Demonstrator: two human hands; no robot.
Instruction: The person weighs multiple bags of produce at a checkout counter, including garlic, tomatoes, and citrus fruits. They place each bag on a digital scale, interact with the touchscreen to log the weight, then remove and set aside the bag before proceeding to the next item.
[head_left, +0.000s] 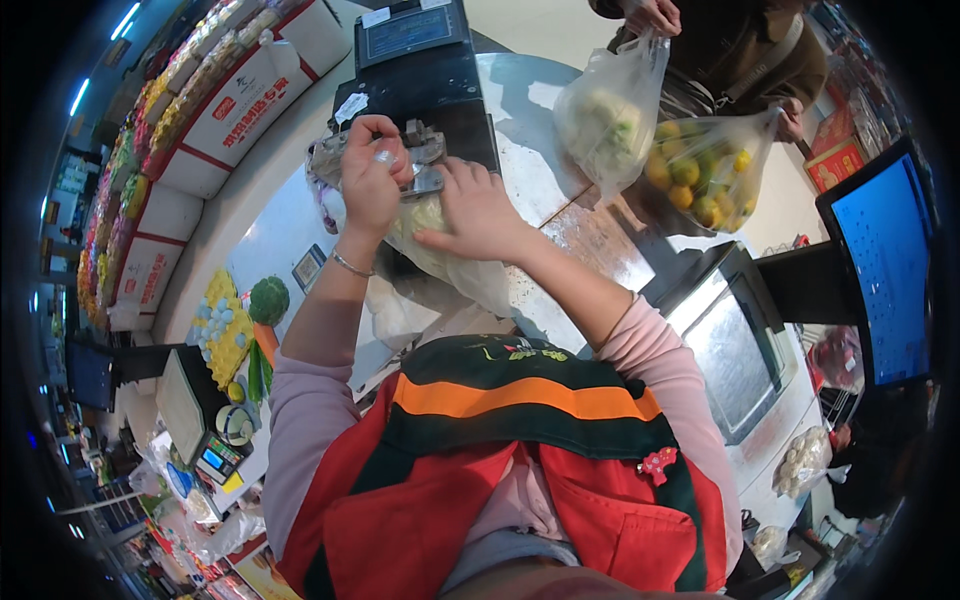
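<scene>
My left hand (373, 176) is curled up beside a metal device (429, 161), possibly a bag-neck sealer. A small shiny thing (385, 157) shows among its fingers, perhaps a bit of clear plastic. My right hand (480, 206) lies spread with its fingertips at the device and its thumb over a clear plastic bag (472, 281). Inside that bag is a pale green vegetable (422, 217), perhaps cabbage. Part of the bag is hidden under my right hand. Another plastic wrapping with purple parts (328, 202) sits left of my left wrist.
Across the metal counter (525, 135), a person holds a bag of pale vegetables (604, 124) and a bag of green-orange citrus fruit (701, 172). A black machine (420, 67) stands ahead. A monitor (885, 270) is at right; broccoli (268, 300) shows at left.
</scene>
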